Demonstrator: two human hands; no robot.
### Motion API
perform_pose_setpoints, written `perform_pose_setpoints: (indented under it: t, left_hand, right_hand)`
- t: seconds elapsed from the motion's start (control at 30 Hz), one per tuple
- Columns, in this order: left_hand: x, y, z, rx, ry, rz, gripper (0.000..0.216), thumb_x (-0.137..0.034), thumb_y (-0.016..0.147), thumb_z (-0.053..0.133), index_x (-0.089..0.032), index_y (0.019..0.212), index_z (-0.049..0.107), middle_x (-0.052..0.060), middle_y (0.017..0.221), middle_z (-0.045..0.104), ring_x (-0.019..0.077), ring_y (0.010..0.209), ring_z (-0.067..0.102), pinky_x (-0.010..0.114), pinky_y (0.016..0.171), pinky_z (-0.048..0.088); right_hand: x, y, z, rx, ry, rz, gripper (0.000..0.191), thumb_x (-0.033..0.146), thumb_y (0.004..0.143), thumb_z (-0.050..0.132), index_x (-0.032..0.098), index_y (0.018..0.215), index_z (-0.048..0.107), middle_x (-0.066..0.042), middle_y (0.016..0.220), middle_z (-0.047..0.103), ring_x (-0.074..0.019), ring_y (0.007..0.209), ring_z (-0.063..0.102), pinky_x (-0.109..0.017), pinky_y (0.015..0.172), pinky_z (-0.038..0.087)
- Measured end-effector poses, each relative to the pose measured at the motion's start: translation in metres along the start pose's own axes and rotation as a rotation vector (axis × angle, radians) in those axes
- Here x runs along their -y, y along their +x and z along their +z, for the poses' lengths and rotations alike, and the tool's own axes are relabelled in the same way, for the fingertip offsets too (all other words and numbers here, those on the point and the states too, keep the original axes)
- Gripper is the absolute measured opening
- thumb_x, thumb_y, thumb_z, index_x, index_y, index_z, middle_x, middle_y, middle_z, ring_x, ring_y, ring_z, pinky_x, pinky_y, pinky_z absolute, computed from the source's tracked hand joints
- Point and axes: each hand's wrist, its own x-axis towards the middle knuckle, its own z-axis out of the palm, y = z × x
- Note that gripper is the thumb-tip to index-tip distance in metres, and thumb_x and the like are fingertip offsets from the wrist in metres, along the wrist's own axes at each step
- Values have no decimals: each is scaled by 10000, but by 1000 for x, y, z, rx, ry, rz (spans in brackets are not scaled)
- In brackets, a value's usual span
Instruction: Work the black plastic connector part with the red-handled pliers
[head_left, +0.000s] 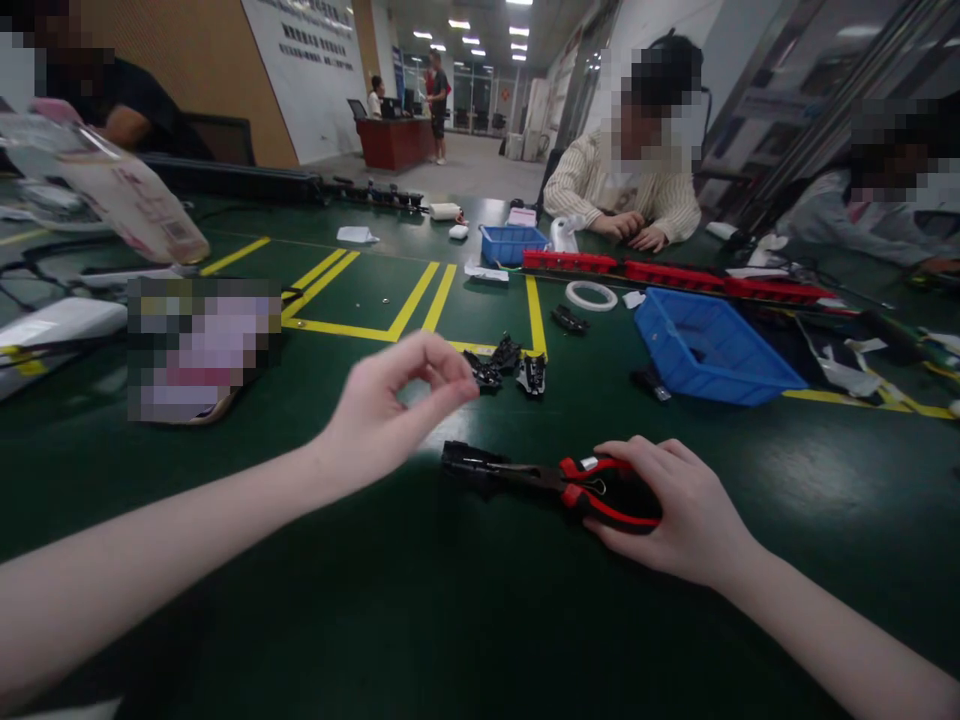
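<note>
My right hand [686,505] is wrapped round the red and black handles of a pair of long-nose pliers [574,485]. The pliers point left, and their jaws reach a small black plastic part [469,460] lying low over the green table; I cannot tell whether they grip it. Above that part, my left hand [397,405] is raised with thumb and fingertips pinched together. Whatever it holds, if anything, is too small to make out. Just beyond its fingertips lie several small black parts [506,355], one with a silvery face [532,375].
A blue bin [716,345] stands right of centre, with a tape roll [591,296] and another black part [570,320] to its left. Red strips [675,280] lie behind. A phone [214,350] and a bottle [131,190] are at left. A person [622,185] sits opposite.
</note>
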Motion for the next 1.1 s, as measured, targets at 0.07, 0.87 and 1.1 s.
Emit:
perform_pose_setpoints:
  t: [0.07,0.87,1.1]
  left_hand:
    - [9,-6,9,166,7,33,190,-228,941,458,-145,860,609,30,868,628,130,813,592,251,713,500]
    - [19,-15,26,613,229,106,395,-412,875,578,-172,1188,548,63,1062,581,202,940,541,298,774,437]
    - [20,-17,27,610,228,95,391,-391,888,568,-179,1213,525,40,1067,589,168,882,580,248,691,429]
  right_hand:
    - [-1,0,1,1,2,18,518,448,722,641,190,1146,494,-86,978,636,-205,799,592,-346,689,446]
    - [-6,-3,6,21,54,30,473,438,745,624,210,1138,492,-85,989,655,-214,810,633,-356,687,497]
    - [-5,-2,5,61,115,91,433,426,740,617,221,1114,541,-70,966,682,-217,799,653,-364,676,523]
